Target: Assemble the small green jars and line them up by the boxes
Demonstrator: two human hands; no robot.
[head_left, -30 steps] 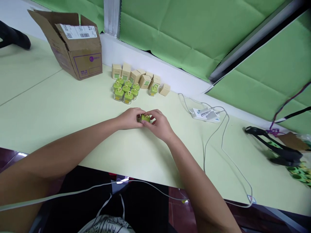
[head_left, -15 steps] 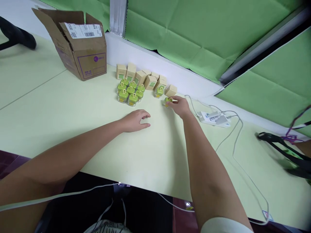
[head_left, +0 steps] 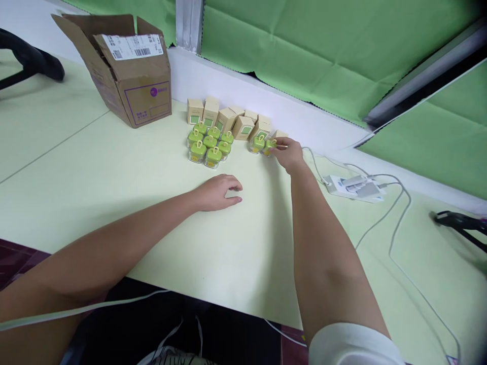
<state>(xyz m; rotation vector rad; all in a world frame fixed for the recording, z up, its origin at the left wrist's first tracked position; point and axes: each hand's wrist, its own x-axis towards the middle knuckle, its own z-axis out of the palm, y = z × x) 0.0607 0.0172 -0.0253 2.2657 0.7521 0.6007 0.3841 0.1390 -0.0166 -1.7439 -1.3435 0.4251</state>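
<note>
My right hand is closed around a small clear jar with a green lid. That jar stands right beside another green-lidded jar, in front of the small cardboard boxes. My left hand rests on the pale table, thumb and fingers apart, holding nothing. Beyond it, several more green-lidded jars sit in a tight cluster, each with a loop on its lid. Behind them runs a row of small kraft boxes with green panels. The rightmost small box is partly hidden by my right hand.
A large open cardboard box stands at the back left. To the right lies a white power strip with plugs and trailing cables. Black stands are at the far left and right edges. A low white wall borders the back.
My right hand has brought the jar back and up against the neighbouring jar, closing the gap. My left hand stays in place on the table. The view has shifted slightly.
</note>
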